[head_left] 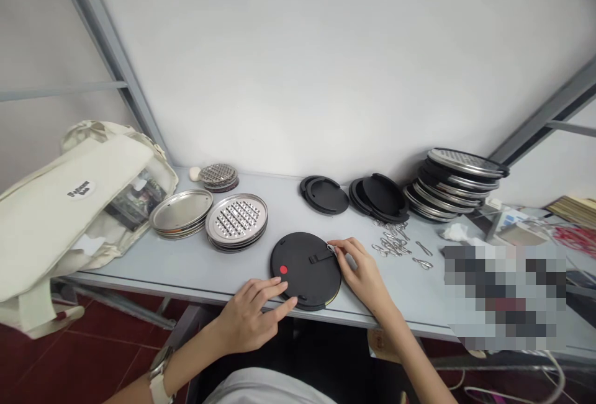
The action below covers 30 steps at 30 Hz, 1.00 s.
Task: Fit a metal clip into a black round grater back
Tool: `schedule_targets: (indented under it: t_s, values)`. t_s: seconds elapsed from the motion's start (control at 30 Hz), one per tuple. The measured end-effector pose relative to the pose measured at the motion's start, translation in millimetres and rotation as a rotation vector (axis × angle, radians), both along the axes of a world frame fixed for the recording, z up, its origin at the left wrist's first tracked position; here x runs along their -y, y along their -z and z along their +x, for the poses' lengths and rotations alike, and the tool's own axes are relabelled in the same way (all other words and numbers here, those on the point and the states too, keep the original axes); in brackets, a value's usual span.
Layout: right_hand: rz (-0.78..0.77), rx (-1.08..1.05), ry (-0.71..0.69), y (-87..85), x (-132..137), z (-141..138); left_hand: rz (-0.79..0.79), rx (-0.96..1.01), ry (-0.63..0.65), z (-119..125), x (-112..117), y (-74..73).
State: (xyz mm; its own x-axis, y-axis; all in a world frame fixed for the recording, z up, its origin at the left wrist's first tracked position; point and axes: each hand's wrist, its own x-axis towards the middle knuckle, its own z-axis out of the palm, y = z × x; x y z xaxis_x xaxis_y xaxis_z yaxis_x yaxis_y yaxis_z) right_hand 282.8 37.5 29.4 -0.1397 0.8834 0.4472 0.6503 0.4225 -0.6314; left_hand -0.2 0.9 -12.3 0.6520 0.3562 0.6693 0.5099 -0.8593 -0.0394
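A cream canvas bag [69, 205] slumps at the left end of the counter [139, 270], beside stacked steel graters [236, 221]; black lids [378, 198] and what look like wire clips [391, 239] lie further right.

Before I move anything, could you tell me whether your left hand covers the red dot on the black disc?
No, the red dot on the black disc lies uncovered, just beyond your left hand.

head-worn view, forward and down, over left hand [251, 317], right hand [365, 277]

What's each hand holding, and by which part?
The right hand pinches a small metal clip at the rim of a black disc; the left hand just touches its near edge.
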Motion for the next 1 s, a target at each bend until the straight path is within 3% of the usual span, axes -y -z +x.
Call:
schedule_targets:
  t_s: [0.47,1.0]
  values:
    - [-0.034,0.035,-0.012,-2.6,2.3,-0.1,-0.016,-0.015,0.021,-0.4,-0.4,-7.5]
    - [-0.213,-0.066,-0.053,-0.1,1.6,6.7,-0.033,-0.018,0.034,-1.0,-0.6,-7.8]
